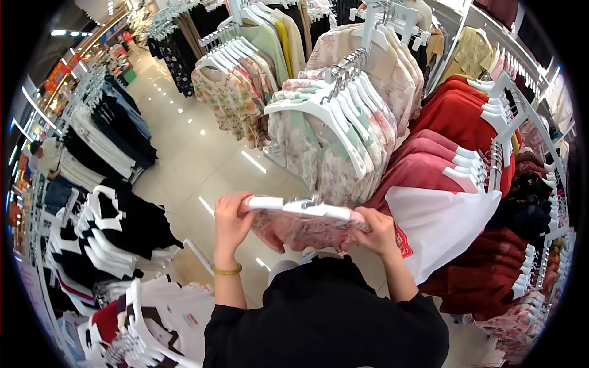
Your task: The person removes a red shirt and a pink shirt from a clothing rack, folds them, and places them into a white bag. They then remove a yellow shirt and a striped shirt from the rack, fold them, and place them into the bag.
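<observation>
My left hand, with a yellowish bangle at the wrist, is closed round one end of a white clothes hanger. At the other end, my right hand grips the hanger together with the shoulder of the top on it. A pink patterned top hangs from this hanger, held level in front of my body. Its lower part is hidden from this angle. Just right of my right hand is a white sheet or bag with red print. Beyond the hanger, pale floral tops hang on a rack.
Red tops, pink tops and dark red tops fill the right-hand racks. Black tops and white T-shirts hang at left. A tiled aisle floor runs between racks. Another person stands far left.
</observation>
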Tool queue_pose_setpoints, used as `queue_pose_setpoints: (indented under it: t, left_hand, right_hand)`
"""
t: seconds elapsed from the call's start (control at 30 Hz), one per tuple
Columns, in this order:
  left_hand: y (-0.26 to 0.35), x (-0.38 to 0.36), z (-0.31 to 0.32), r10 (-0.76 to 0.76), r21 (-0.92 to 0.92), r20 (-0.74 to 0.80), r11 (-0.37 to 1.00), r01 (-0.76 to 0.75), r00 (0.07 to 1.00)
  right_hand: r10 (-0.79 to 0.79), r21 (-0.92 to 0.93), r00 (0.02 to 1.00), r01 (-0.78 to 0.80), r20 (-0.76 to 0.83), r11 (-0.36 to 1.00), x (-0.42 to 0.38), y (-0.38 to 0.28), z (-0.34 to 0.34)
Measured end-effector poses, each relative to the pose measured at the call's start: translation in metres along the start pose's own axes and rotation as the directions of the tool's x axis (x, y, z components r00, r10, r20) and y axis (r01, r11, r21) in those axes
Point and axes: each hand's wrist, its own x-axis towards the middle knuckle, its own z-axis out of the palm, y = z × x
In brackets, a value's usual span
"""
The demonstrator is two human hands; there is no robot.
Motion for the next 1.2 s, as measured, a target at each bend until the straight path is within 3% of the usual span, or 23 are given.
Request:
queue_pose_setpoints:
  t: [0.2, 0.3, 0.4, 0.43, 0.5, 0.57, 0.63, 0.7, 0.8, 0.87, 0.9, 0.97, 1.0, 1.03, 1.07, 1.1, 1.17, 1.2]
  left_hand:
    - [-0.059, 0.072, 0.039, 0.002, -0.053, 0.067, 0.999, 0.002, 0.998]
    - [-0.092, 0.108, 0.046, 0.015, -0.099, 0.112, 0.995, -0.004, 0.994]
    - [-0.117, 0.142, 0.047, 0.010, -0.299, 0.088, 0.954, 0.017, 0.996]
    - [-0.124, 0.156, 0.045, 0.032, -0.288, 0.049, 0.958, -0.016, 0.998]
    - [-0.144, 0.184, 0.042, 0.082, -0.289, 0.017, 0.955, -0.073, 0.996]
    - [-0.169, 0.202, 0.041, -0.014, -0.269, 0.090, 0.962, 0.038, 0.996]
    - [-0.180, 0.219, 0.044, -0.005, -0.263, 0.136, 0.964, 0.041, 0.991]
    - [-0.192, 0.233, 0.052, 0.024, -0.382, 0.034, 0.924, -0.010, 0.999]
    - [-0.203, 0.242, 0.055, 0.074, -0.376, 0.059, 0.925, -0.046, 0.995]
    - [-0.195, 0.245, 0.057, 0.124, -0.369, 0.051, 0.925, -0.097, 0.991]
    - [-0.189, 0.246, 0.058, 0.139, -0.378, 0.059, 0.919, -0.107, 0.989]
    - [-0.174, 0.244, 0.057, 0.188, -0.393, 0.198, 0.914, -0.098, 0.962]
    - [-0.158, 0.243, 0.058, 0.287, -0.392, 0.178, 0.898, -0.200, 0.941]
    - [-0.144, 0.238, 0.057, 0.315, -0.367, 0.212, 0.903, -0.223, 0.925]
    - [-0.123, 0.237, 0.057, 0.422, -0.345, 0.196, 0.874, -0.341, 0.885]
    - [-0.099, 0.237, 0.059, 0.525, -0.322, 0.180, 0.830, -0.455, 0.832]
    - [-0.065, 0.236, 0.059, 0.655, -0.319, 0.202, 0.747, -0.584, 0.728]
    - [-0.058, 0.234, 0.065, 0.698, -0.349, 0.200, 0.706, -0.616, 0.687]
  right_hand:
    - [0.195, 0.091, 0.981, -0.194, -0.005, 0.977, 0.066, -0.001, 0.001]
    - [0.302, 0.327, 0.947, -0.321, 0.107, 0.889, 0.087, 0.001, -0.008]
    - [0.305, 0.510, 0.952, -0.255, -0.014, 0.821, 0.086, 0.022, 0.006]
    - [0.321, 0.505, 0.946, -0.256, -0.044, 0.824, 0.082, 0.025, 0.009]
    - [0.467, 0.353, 0.878, -0.472, 0.106, 0.808, 0.074, 0.026, 0.013]
    - [0.530, 0.254, 0.843, -0.535, 0.092, 0.806, 0.070, 0.023, 0.020]
    - [0.541, 0.176, 0.836, -0.548, 0.090, 0.818, 0.050, 0.044, 0.042]
    - [0.580, 0.176, 0.814, -0.571, -0.002, 0.802, 0.034, 0.044, 0.054]
    - [0.605, 0.140, 0.783, -0.590, -0.143, 0.796, 0.017, 0.032, 0.062]
    - [0.724, 0.215, 0.646, -0.692, -0.243, 0.689, 0.024, 0.005, 0.053]
    - [0.728, 0.218, 0.634, -0.696, -0.259, 0.684, 0.027, -0.004, 0.053]
    - [0.674, 0.353, 0.588, -0.576, -0.447, 0.737, 0.036, -0.022, 0.055]
    - [0.678, 0.355, 0.577, -0.581, -0.454, 0.732, 0.048, -0.035, 0.053]
    - [0.538, 0.234, 0.674, -0.493, -0.506, 0.838, 0.062, -0.049, 0.049]
    - [0.381, 0.102, 0.754, -0.390, -0.535, 0.915, 0.071, -0.059, 0.047]
    - [0.385, 0.099, 0.746, -0.399, -0.542, 0.912, 0.076, -0.065, 0.047]
    - [0.354, -0.151, 0.869, -0.424, -0.346, 0.893, 0.080, -0.073, 0.049]
    - [0.325, -0.224, 0.882, -0.412, -0.342, 0.883, 0.077, -0.071, 0.054]
